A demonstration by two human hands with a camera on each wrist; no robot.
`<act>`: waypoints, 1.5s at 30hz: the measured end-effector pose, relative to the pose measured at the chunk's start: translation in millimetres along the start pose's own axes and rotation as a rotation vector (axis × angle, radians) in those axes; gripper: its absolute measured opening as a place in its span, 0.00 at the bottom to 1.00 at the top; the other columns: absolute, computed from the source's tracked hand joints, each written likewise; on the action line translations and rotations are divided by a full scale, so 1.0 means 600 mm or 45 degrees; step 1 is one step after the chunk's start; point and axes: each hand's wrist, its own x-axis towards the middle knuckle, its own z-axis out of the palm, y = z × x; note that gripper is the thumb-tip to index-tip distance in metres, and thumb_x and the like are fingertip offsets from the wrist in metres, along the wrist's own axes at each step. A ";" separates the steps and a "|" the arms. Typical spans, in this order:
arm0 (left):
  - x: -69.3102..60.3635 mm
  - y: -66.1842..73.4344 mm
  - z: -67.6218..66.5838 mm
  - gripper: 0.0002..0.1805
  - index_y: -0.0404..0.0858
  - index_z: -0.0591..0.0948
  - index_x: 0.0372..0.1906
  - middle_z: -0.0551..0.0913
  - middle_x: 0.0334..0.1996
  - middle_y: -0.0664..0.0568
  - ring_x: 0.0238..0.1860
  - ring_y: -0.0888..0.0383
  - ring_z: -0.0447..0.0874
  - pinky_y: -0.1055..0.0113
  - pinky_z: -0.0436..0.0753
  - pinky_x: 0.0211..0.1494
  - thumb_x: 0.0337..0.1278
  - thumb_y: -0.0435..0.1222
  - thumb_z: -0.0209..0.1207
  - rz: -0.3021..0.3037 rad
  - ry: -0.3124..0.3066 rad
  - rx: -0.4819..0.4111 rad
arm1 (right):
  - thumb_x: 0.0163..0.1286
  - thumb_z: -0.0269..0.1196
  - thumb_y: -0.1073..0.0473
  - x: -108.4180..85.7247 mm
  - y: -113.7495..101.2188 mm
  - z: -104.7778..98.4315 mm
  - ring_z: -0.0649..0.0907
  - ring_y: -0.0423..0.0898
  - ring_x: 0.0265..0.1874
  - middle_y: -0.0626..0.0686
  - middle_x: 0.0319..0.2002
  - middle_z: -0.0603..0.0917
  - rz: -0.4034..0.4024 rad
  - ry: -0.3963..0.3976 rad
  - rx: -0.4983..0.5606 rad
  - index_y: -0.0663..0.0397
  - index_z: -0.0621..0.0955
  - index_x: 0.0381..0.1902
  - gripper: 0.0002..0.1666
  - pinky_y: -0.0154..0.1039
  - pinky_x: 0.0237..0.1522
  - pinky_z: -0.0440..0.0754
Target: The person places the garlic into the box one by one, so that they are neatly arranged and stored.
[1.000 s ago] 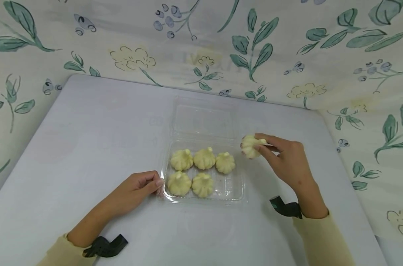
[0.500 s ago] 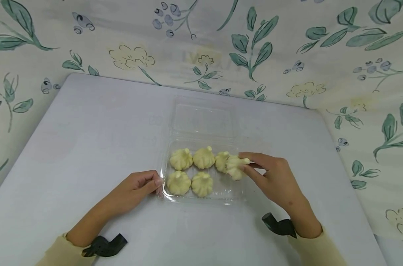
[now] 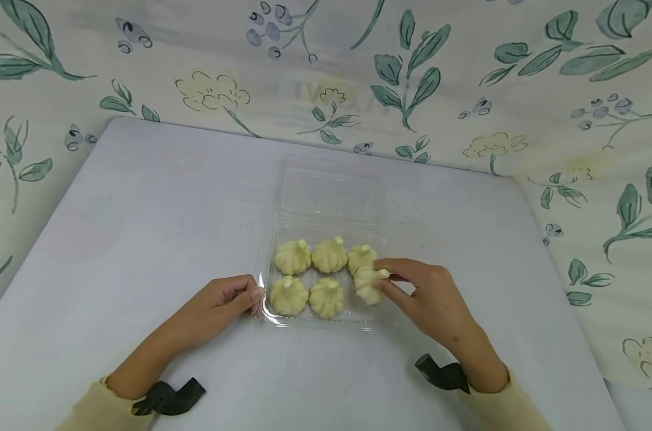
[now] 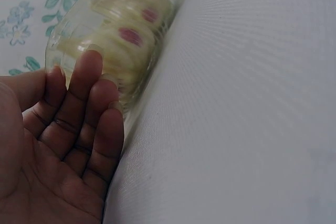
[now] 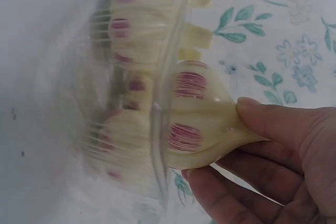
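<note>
Over the front right part of the clear plastic container (image 3: 320, 324), my right hand (image 3: 430, 305) pinches a pale garlic bulb (image 3: 367, 287) by its stem. In the right wrist view, purple streaks show on this garlic bulb (image 5: 194, 116), level with the container's rim (image 5: 164, 103). Several other garlic bulbs (image 3: 329, 255) sit in the container, stems up, in two rows. At the container's left edge, my left hand (image 3: 218, 308) pinches the rim between thumb and fingers; the left wrist view shows its fingertips (image 4: 88, 66) against the clear wall.
The container's clear lid (image 3: 331, 194) lies folded back flat behind it on the white table (image 3: 186, 197). A cloth (image 3: 304, 72) printed with leaves and flowers hangs behind the table. Each wrist carries a black camera mount (image 3: 441, 372).
My right hand has brought the garlic bulb from beside the container leftward and toward me, over its front right part. The left hand has stayed on the rim.
</note>
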 end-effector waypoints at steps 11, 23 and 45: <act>0.001 -0.001 0.000 0.13 0.45 0.81 0.34 0.83 0.31 0.54 0.36 0.54 0.78 0.65 0.77 0.43 0.82 0.37 0.53 0.007 -0.008 -0.002 | 0.65 0.76 0.63 -0.008 0.007 0.025 0.87 0.41 0.39 0.46 0.46 0.90 -0.056 -0.007 -0.011 0.52 0.88 0.51 0.17 0.36 0.30 0.83; 0.000 -0.002 0.000 0.14 0.46 0.81 0.34 0.82 0.31 0.54 0.36 0.53 0.78 0.66 0.77 0.42 0.82 0.37 0.53 0.004 -0.003 0.003 | 0.64 0.77 0.61 -0.011 0.001 0.051 0.87 0.47 0.51 0.49 0.50 0.89 -0.017 -0.101 -0.071 0.53 0.88 0.52 0.18 0.44 0.50 0.85; -0.001 0.001 -0.002 0.13 0.46 0.81 0.34 0.80 0.30 0.52 0.35 0.53 0.76 0.65 0.76 0.41 0.82 0.37 0.53 0.002 0.003 0.011 | 0.64 0.77 0.60 -0.009 -0.010 0.055 0.87 0.48 0.53 0.51 0.50 0.89 0.009 -0.136 -0.170 0.54 0.88 0.51 0.18 0.45 0.50 0.85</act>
